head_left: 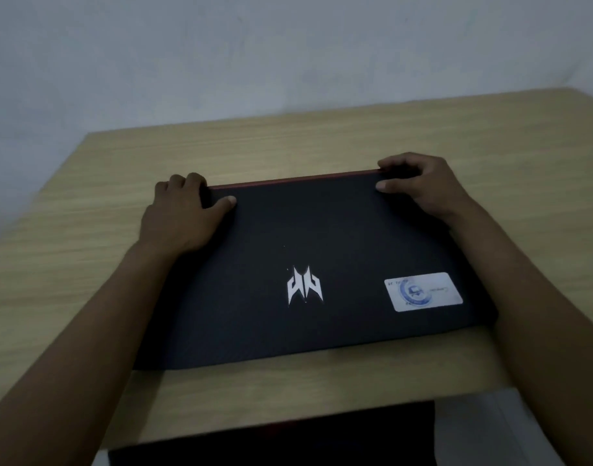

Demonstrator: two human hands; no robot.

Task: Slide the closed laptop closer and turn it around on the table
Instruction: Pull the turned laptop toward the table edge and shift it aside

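The closed black laptop [302, 250] lies flat on the light wooden table [86, 203], near the front edge. Its lid bears a white logo in the middle and a white sticker at the right; a red strip runs along its far edge. My left hand [180, 213] grips the far left corner, fingers curled over the back edge, thumb on the lid. My right hand [423, 183] holds the far right corner the same way. Both forearms reach along the laptop's sides.
A pale wall [288, 45] rises right behind the table's far edge. Bare tabletop lies to the left, right and behind the laptop. Below the front edge a dark shape [288, 438] shows, likely clothing or a chair.
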